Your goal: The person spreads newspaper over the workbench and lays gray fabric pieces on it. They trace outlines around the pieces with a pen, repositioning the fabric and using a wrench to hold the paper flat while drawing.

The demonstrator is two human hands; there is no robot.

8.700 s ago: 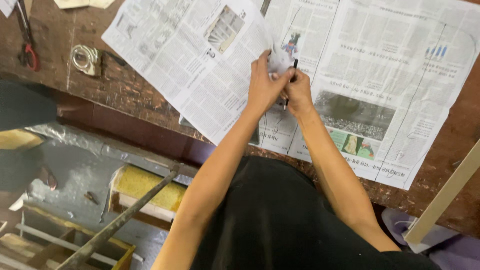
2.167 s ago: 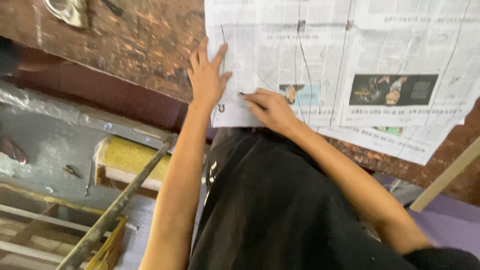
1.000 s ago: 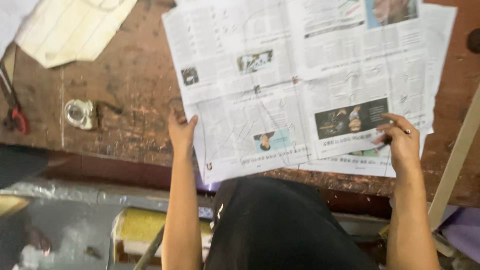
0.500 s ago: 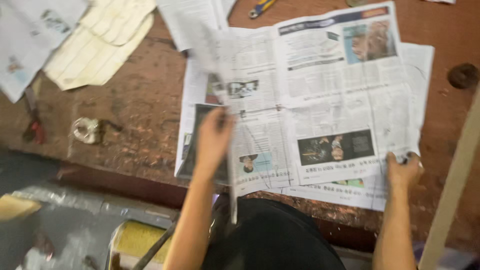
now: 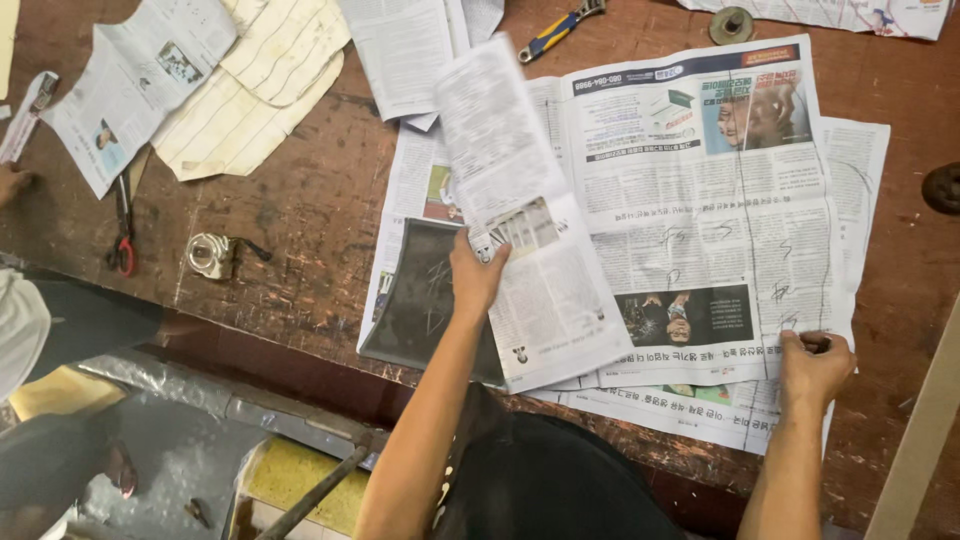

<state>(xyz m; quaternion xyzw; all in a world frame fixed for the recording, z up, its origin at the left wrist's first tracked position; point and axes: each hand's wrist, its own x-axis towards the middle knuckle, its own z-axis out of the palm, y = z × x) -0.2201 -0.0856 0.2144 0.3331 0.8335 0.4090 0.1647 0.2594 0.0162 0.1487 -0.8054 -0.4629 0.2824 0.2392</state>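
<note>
A newspaper page (image 5: 520,250) is held half-turned by the left hand (image 5: 478,280); the right hand (image 5: 812,365) pins the pencil-marked sheet (image 5: 720,220) unturned on the desk (image 5: 290,210).

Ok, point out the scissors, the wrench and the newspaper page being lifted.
scissors (image 5: 122,250), head view, on the red handles.
wrench (image 5: 556,30), head view, on the blue and yellow handle.
lifted newspaper page (image 5: 505,170), head view, on its raised middle.

Red-handled scissors (image 5: 122,240) lie near a roll of tape (image 5: 209,255); a blue-and-yellow wrench (image 5: 560,28) rests at the far edge.
</note>
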